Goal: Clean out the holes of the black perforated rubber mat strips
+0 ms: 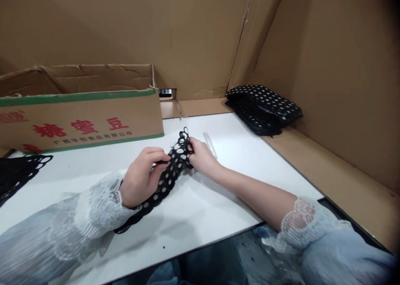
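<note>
A strip of black fabric with white dots [167,181] runs diagonally over the white table, its looped lacy end pointing away from me. My left hand [145,174] pinches the fabric's left edge between thumb and fingers. On the other side, my right hand [201,156] grips the same fabric close to the looped end, its fingertips partly hidden behind the cloth. Just beyond my right hand lies a slim, clear whitish object [210,145], flat on the table.
An open cardboard box [84,122] with green edges and red characters stands at the back left. Folded black dotted fabric [265,106] lies at the back right. More black fabric [18,172] rests at the left edge. Cardboard walls surround the white table [250,168].
</note>
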